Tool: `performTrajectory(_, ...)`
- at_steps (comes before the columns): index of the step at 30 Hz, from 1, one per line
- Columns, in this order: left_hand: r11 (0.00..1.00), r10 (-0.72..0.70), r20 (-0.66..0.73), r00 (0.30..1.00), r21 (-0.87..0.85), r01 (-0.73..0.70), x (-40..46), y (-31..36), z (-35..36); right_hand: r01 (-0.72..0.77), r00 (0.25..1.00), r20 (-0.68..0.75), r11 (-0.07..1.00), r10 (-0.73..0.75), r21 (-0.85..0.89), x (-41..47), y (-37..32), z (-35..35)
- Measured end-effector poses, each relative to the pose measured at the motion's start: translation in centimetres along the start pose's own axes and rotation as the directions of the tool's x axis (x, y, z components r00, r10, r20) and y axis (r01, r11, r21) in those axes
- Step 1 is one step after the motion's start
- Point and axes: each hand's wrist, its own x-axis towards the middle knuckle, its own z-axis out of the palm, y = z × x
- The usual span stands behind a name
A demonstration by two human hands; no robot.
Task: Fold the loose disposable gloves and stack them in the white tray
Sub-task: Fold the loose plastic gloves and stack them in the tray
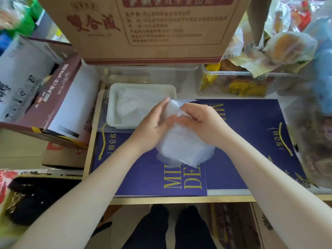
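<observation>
Two hands work one thin clear glove (181, 146) over the blue sheet (242, 141). The right hand (203, 124) has its fingers curled in, pinching the glove's upper edge; the left hand (154, 123) lies with fingers straight against the glove's left side, steadying it. This looks like mid-fold, the top being brought down over the rest, which spreads loose toward the person. Next, I judge, comes pressing the fold flat and carrying it left into the white tray (112, 105), which already holds a layer of folded gloves (133, 105). The tray sits just beside the left hand, so the path is short. A big cardboard box (143, 29) overhangs behind the tray, and clear tubs (231, 83) line the back, leaving open room mainly on the sheet.
</observation>
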Motion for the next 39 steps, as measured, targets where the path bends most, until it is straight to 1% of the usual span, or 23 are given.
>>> performTrajectory(3, 0.968, -0.026, 0.045, 0.999, -0.25, 0.036, -0.8, 0.1, -0.8, -0.01, 0.999, 0.049, 0.999, 0.008, 0.033, 0.8, -0.5, 0.0)
performTrajectory(5, 0.955, -0.002, 0.025, 1.0, -0.296, 0.009, -0.9, 0.3, -1.5, 0.012, 0.999, 0.044, 1.0, -0.012, 0.016, 1.4, -0.9, 0.5)
performTrajectory(6, 0.956, 0.001, 0.013, 1.0, -0.294, 0.003, -0.9, 0.2, -1.9, 0.053, 0.999, 0.006, 0.999, -0.053, 0.004, 1.7, -1.0, 0.8)
performTrajectory(8, 0.962, -0.004, 0.015, 1.0, -0.271, 0.008, -0.8, -0.1, -3.0, 0.129, 0.984, -0.109, 0.986, -0.14, -0.101, 2.3, -1.1, 1.5)
performTrajectory(9, 0.968, -0.007, 0.023, 1.0, -0.251, 0.012, -0.7, -0.1, -3.6, 0.148, 0.976, -0.13, 0.973, -0.172, -0.179, 2.6, -1.0, 1.8)
performTrajectory(11, 0.989, -0.013, 0.036, 0.999, -0.148, 0.019, -0.4, -0.2, -4.8, 0.216, 0.964, -0.085, 0.925, -0.253, -0.314, 3.2, -1.0, 2.0)
performTrajectory(12, 0.997, -0.014, 0.04, 0.999, -0.077, 0.017, -0.3, -0.2, -5.3, 0.257, 0.96, -0.01, 0.898, -0.278, -0.357, 3.6, -1.3, 1.9)
performTrajectory(13, 1.0, -0.013, 0.033, 0.999, -0.004, 0.013, -0.2, -0.1, -5.8, 0.279, 0.96, 0.073, 0.893, -0.27, -0.352, 4.0, -1.6, 1.8)
performTrajectory(15, 0.995, -0.004, -0.007, 1.0, 0.095, 0.004, 0.1, -0.1, -6.5, 0.272, 0.952, 0.213, 0.93, -0.221, -0.248, 5.2, -1.9, 1.7)
performTrajectory(18, 0.993, -0.007, -0.082, 0.997, 0.113, 0.017, 0.0, -0.4, -7.4, 0.166, 0.962, 0.236, 0.982, -0.14, -0.095, 6.6, -2.3, 2.0)
performTrajectory(20, 0.998, -0.058, -0.182, 0.982, 0.026, 0.064, 0.0, -1.0, -7.8, 0.074, 0.982, 0.173, 0.997, -0.07, -0.014, 7.4, -2.1, 2.4)
performTrajectory(22, 0.995, -0.102, -0.281, 0.954, -0.018, 0.101, 0.2, -2.0, -8.1, 0.0, 0.999, 0.05, 1.0, 0.0, -0.008, 8.4, -1.8, 3.0)
performTrajectory(25, 0.989, -0.145, -0.388, 0.91, -0.065, 0.13, 0.9, -2.7, -8.0, -0.068, 0.995, -0.086, 0.993, 0.06, -0.099, 10.5, -1.8, 4.0)
performTrajectory(26, 0.988, -0.154, -0.408, 0.9, -0.041, 0.151, 1.2, -2.8, -7.9, -0.064, 0.993, -0.104, 0.987, 0.049, -0.146, 11.2, -1.8, 4.3)
performTrajectory(27, 0.981, -0.158, -0.407, 0.9, 0.038, 0.189, 1.5, -2.8, -7.8, -0.049, 0.994, -0.105, 0.978, 0.029, -0.203, 11.9, -1.7, 4.5)
performTrajectory(29, 0.92, -0.106, -0.363, 0.926, 0.318, 0.23, 1.7, -2.9, -7.8, -0.005, 0.997, -0.072, 0.948, -0.019, -0.318, 13.0, -1.3, 5.1)
performTrajectory(31, 0.784, 0.073, -0.333, 0.94, 0.602, 0.152, 1.7, -3.9, -8.3, 0.025, 1.0, 0.013, 0.886, -0.022, -0.464, 13.7, -0.6, 6.3)
performTrajectory(32, 0.729, 0.16, -0.305, 0.939, 0.678, 0.096, 1.7, -4.6, -8.7, 0.045, 0.998, 0.062, 0.838, -0.013, -0.543, 13.7, -0.1, 7.0)
performTrajectory(33, 0.674, 0.239, -0.251, 0.938, 0.739, 0.026, 1.9, -5.4, -9.2, 0.068, 0.994, 0.105, 0.801, -0.007, -0.595, 13.7, 0.2, 7.7)
performTrajectory(34, 0.613, 0.299, -0.166, 0.94, 0.788, -0.056, 2.0, -6.1, -9.5, 0.08, 0.992, 0.13, 0.797, -0.002, -0.598, 13.7, 0.6, 8.4)
performTrajectory(36, 0.528, 0.353, 0.041, 0.935, 0.816, -0.235, 2.0, -6.8, -9.8, 0.053, 0.994, 0.108, 0.851, 0.005, -0.523, 14.0, 1.2, 9.5)
performTrajectory(37, 0.519, 0.363, 0.106, 0.926, 0.802, -0.295, 2.0, -7.2, -9.8, 0.024, 0.997, 0.079, 0.881, 0.015, -0.472, 14.2, 1.4, 9.9)
performTrajectory(39, 0.517, 0.307, 0.182, 0.934, 0.792, -0.324, 1.9, -7.5, -9.8, -0.018, 0.999, 0.036, 0.924, 0.034, -0.381, 14.5, 1.8, 10.3)
